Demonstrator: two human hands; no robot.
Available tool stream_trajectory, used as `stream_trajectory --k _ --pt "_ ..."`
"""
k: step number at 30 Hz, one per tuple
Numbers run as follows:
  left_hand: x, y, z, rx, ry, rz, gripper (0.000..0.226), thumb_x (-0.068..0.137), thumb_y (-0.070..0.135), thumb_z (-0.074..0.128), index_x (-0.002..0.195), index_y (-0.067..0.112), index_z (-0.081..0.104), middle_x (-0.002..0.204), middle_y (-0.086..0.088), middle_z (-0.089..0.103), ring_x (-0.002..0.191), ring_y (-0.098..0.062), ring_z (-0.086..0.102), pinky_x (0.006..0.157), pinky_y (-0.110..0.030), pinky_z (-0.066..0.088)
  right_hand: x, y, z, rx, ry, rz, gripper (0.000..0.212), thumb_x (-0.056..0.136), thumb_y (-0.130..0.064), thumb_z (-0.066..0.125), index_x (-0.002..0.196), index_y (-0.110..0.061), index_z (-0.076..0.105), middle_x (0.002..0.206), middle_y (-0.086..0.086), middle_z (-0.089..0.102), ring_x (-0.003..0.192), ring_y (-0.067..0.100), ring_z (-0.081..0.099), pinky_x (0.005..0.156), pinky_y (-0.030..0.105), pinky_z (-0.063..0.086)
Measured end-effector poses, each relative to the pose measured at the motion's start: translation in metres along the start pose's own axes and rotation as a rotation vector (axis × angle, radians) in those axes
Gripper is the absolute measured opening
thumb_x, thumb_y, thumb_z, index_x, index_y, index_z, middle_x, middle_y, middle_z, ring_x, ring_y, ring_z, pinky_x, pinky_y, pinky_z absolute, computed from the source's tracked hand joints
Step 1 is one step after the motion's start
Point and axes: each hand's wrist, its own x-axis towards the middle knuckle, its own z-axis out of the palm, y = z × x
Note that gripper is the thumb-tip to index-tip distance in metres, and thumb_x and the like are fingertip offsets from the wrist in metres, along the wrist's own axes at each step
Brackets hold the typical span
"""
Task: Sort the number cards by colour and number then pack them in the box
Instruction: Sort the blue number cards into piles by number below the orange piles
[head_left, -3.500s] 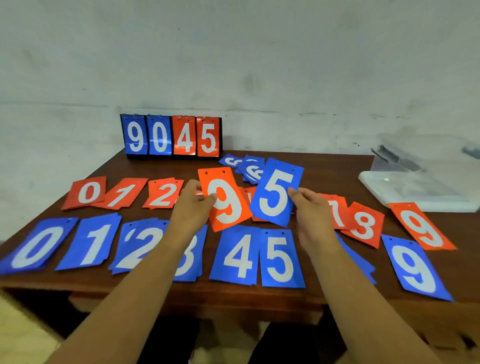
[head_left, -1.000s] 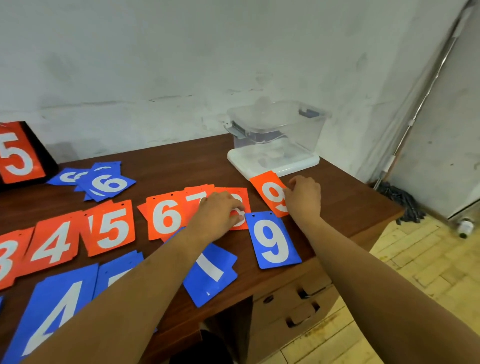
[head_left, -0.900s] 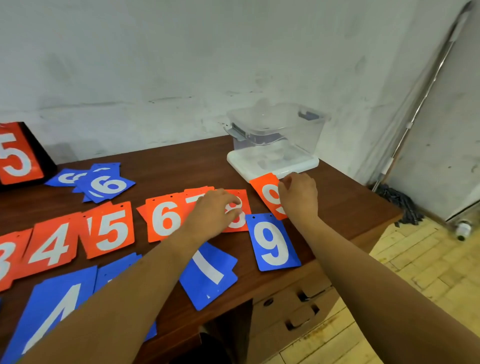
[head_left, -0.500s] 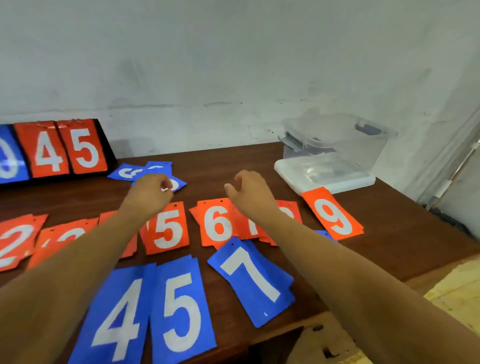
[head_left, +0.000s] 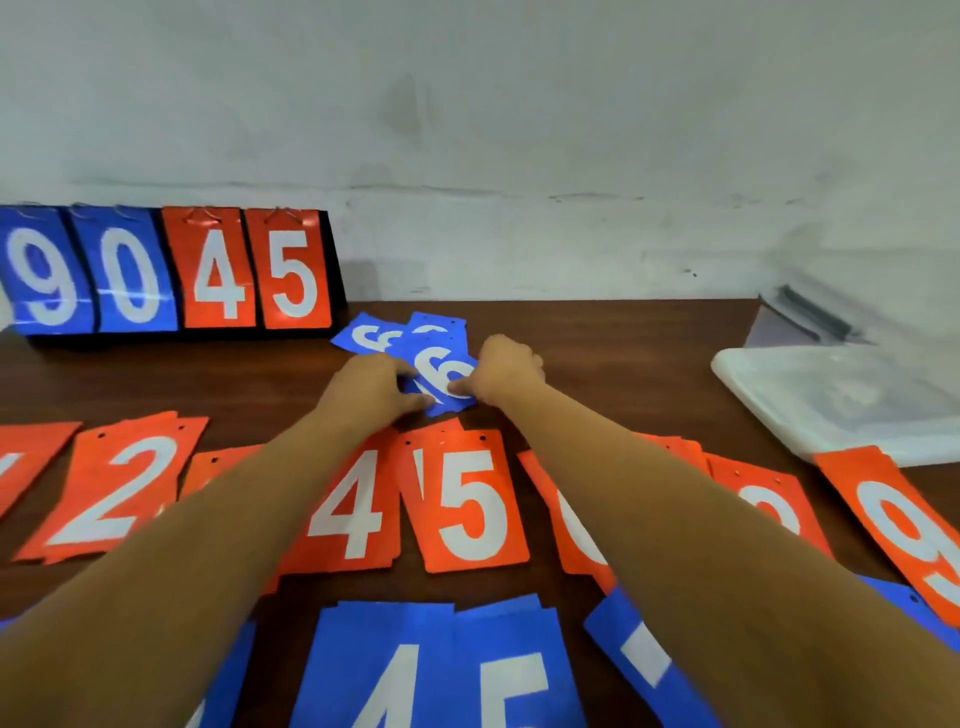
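Between both hands, left hand (head_left: 371, 387) and right hand (head_left: 506, 371) pinch the blue 6 (head_left: 447, 382) atop loose blues (sorting continues); next, lift it toward the blue row.

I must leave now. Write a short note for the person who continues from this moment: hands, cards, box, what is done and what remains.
Hands: left hand and right hand both grip the small pile of blue number 6 cards at the table's back; nothing is lifted.
Cards: orange number cards lie in an ordered row, blue number cards in the row nearest you.
Box: clear plastic box at far right, resting on its white lid.
Done: most sorting. Left: place the blue 6 pile, then pack everything.
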Motion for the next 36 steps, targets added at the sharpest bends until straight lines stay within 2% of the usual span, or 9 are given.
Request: stream_trajectory --k 6,9,11,15,18,20,24,30,36 --pt "-0.004 -0.004 -0.006 -0.204 0.246 -0.063 0.041 0.083 0.049 0.068 0.101 0.013 0.069 0.094 0.0 0.066 0.09 -0.018 0.062 0.072 -0.026 0.042 0.009 0.0 -0.016 0.541 0.052 0.024 0.028 0.087 -0.012 0.063 0.109 0.005 0.061 0.111 0.021 0.067 0.098 0.031 0.065 0.073 0.033 0.048" --pt "-0.008 0.008 -0.022 -0.84 0.138 -0.188 0.036 0.088 0.048 0.064 0.096 0.014 0.071 0.094 0.001 0.074 0.088 -0.016 0.069 0.078 -0.028 0.052 -0.013 -0.002 -0.024 0.981 -0.062 -0.053 0.023 0.091 -0.014 0.063 0.106 0.002 0.067 0.103 0.02 0.071 0.081 0.027 0.065 0.065 0.032 0.049" --pt "-0.012 0.012 -0.03 -1.139 0.027 -0.216 0.024 0.091 0.028 0.066 0.106 0.01 0.069 0.103 -0.006 0.075 0.093 -0.021 0.072 0.083 -0.037 0.058 -0.024 -0.009 -0.021 1.004 -0.179 -0.107 0.024 0.093 -0.023 0.063 0.103 -0.002 0.069 0.097 0.014 0.073 0.078 0.024 0.066 0.063 0.031 0.05" --pt "-0.017 -0.012 -0.044 -0.961 0.251 -0.356 0.023 0.09 0.014 0.066 0.112 0.007 0.067 0.112 -0.007 0.071 0.098 -0.021 0.069 0.083 -0.039 0.057 -0.011 -0.013 -0.011 0.555 0.064 -0.083 0.042 0.095 -0.042 0.054 0.07 -0.008 0.051 0.068 0.008 0.054 0.067 0.025 0.052 0.062 0.03 0.041" --pt "-0.032 -0.033 -0.051 -0.854 0.31 -0.444 0.021 0.09 0.016 0.066 0.108 0.006 0.064 0.115 -0.009 0.068 0.099 -0.022 0.065 0.071 -0.029 0.053 -0.004 -0.017 0.002 0.042 0.072 0.018 0.06 0.081 -0.061 0.063 0.109 -0.008 0.058 0.112 0.013 0.056 0.109 0.035 0.052 0.09 0.04 0.042" --pt "-0.043 -0.043 -0.053 -0.798 0.299 -0.457 0.024 0.089 0.02 0.067 0.11 0.007 0.063 0.114 -0.009 0.068 0.099 -0.022 0.066 0.069 -0.028 0.053 -0.004 -0.024 0.008 -0.019 0.007 0.073 0.074 0.074 -0.058 0.073 0.128 -0.012 0.051 0.132 0.015 0.047 0.124 0.035 0.045 0.1 0.042 0.038" --pt "-0.061 -0.054 -0.062 -0.749 0.301 -0.456 0.021 0.09 0.022 0.067 0.106 0.01 0.062 0.112 -0.008 0.068 0.098 -0.022 0.066 0.075 -0.033 0.055 0.002 -0.031 0.009 0.165 -0.03 0.127 0.056 0.079 -0.037 0.074 0.124 -0.012 0.051 0.132 0.013 0.054 0.12 0.034 0.052 0.096 0.041 0.044" --pt "-0.085 -0.047 -0.075 -0.756 0.31 -0.451 0.027 0.091 0.026 0.066 0.113 0.011 0.059 0.116 -0.006 0.066 0.101 -0.021 0.065 0.078 -0.034 0.055 -0.036 -0.026 -0.012 0.688 0.18 -0.006 0.022 0.094 -0.018 0.059 0.102 0.002 0.062 0.107 0.017 0.068 0.096 0.029 0.067 0.076 0.036 0.055" --pt "-0.131 -0.021 -0.102 -0.942 0.325 -0.39 0.022 0.092 0.026 0.065 0.111 0.02 0.056 0.109 0.002 0.065 0.095 -0.013 0.065 0.063 -0.023 0.054 -0.126 -0.032 -0.039 1.229 -0.105 -0.031 0.033 0.08 -0.024 0.078 0.107 -0.011 0.065 0.1 0.007 0.075 0.085 0.019 0.074 0.076 0.043 0.061"
